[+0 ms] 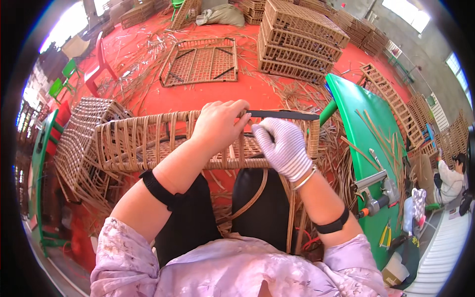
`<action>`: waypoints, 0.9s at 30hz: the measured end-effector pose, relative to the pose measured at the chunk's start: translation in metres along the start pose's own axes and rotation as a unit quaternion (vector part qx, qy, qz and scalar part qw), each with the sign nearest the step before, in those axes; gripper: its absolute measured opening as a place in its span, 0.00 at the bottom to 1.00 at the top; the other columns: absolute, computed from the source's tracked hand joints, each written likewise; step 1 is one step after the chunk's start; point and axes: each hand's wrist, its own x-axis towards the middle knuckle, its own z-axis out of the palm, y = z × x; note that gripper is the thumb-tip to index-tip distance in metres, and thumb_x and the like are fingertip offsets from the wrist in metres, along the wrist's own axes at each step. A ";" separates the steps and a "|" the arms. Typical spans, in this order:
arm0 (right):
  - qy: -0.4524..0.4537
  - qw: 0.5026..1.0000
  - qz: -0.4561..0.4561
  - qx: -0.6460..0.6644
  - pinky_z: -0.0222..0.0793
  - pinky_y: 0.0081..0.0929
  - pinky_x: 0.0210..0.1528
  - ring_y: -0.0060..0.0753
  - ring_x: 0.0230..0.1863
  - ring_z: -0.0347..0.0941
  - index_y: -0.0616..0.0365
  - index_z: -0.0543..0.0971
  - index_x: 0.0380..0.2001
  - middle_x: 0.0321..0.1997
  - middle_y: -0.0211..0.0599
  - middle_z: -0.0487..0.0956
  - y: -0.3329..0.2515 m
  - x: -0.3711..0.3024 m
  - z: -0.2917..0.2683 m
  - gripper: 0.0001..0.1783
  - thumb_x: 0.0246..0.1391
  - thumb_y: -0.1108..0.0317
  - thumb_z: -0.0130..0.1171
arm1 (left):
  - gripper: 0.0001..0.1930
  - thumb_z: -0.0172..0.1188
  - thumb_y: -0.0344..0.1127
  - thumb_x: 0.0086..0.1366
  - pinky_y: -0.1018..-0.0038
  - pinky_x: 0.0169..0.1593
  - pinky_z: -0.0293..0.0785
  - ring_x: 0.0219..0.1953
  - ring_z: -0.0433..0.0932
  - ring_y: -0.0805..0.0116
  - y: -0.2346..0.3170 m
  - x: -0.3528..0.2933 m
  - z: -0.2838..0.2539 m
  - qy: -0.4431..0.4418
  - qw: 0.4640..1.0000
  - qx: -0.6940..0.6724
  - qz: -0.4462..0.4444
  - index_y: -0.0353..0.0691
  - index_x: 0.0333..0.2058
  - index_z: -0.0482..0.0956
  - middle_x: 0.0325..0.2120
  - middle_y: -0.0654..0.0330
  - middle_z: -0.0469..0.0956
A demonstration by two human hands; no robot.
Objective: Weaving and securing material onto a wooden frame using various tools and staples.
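A long rattan basket (pixel 148 141) lies across my knees, its woven side facing me and brown strands wound over its frame. Bare, my left hand (pixel 220 121) is closed over the upper rim, with thumb and fingertips at the end of a flat dark strip (pixel 284 115). The strip runs along the rim to the right corner. Just below it, my right hand (pixel 284 146), in a striped knit glove, has its fingers curled in; whatever they hold is hidden. A loose rattan strand (pixel 253 198) hangs between my knees.
At right, a green table (pixel 363 133) bears loose strands and a power tool (pixel 378 200). Yellow-handled pliers (pixel 385 235) lie lower down. Ahead are a rattan tray (pixel 200 62) and stacked trays (pixel 299 42). A red chair (pixel 100 67) stands left; another person (pixel 450 178) sits far right.
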 end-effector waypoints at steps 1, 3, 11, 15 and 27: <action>-0.006 1.000 -0.009 -0.017 0.67 0.42 0.27 0.51 0.23 0.72 0.57 0.76 0.20 0.19 0.43 0.74 0.006 0.006 -0.007 0.14 0.57 0.62 0.59 | 0.11 0.57 0.42 0.65 0.59 0.49 0.69 0.41 0.78 0.53 0.002 0.001 0.000 -0.001 1.000 0.005 0.008 0.42 0.40 0.74 0.32 0.56 0.81; 0.001 0.995 -0.060 -0.080 0.67 0.42 0.27 0.50 0.24 0.74 0.57 0.77 0.20 0.20 0.44 0.76 0.009 0.023 -0.016 0.14 0.56 0.61 0.60 | 0.10 0.55 0.42 0.66 0.59 0.49 0.69 0.41 0.78 0.53 0.001 0.000 -0.001 0.000 1.000 0.011 0.008 0.43 0.40 0.75 0.33 0.56 0.81; -0.102 0.971 0.023 -0.217 0.72 0.44 0.38 0.49 0.33 0.77 0.54 0.81 0.27 0.28 0.45 0.80 0.024 0.091 -0.013 0.18 0.57 0.50 0.57 | 0.14 0.57 0.40 0.65 0.57 0.52 0.69 0.44 0.78 0.52 -0.001 -0.005 0.000 0.025 0.999 0.022 0.025 0.39 0.43 0.71 0.37 0.54 0.80; -0.117 0.966 0.026 -0.229 0.69 0.43 0.33 0.51 0.29 0.75 0.55 0.80 0.24 0.23 0.46 0.77 0.046 0.102 0.002 0.20 0.55 0.49 0.59 | 0.14 0.57 0.40 0.65 0.58 0.52 0.69 0.46 0.78 0.52 0.004 -0.002 0.001 0.019 0.999 0.026 0.035 0.38 0.44 0.70 0.39 0.52 0.80; -0.205 0.946 0.141 -0.207 0.74 0.42 0.47 0.44 0.38 0.80 0.51 0.85 0.32 0.33 0.41 0.83 0.040 0.111 0.007 0.22 0.58 0.48 0.49 | 0.16 0.60 0.41 0.61 0.58 0.45 0.71 0.37 0.79 0.53 0.000 0.001 0.005 0.053 0.996 0.005 0.073 0.40 0.44 0.70 0.29 0.54 0.79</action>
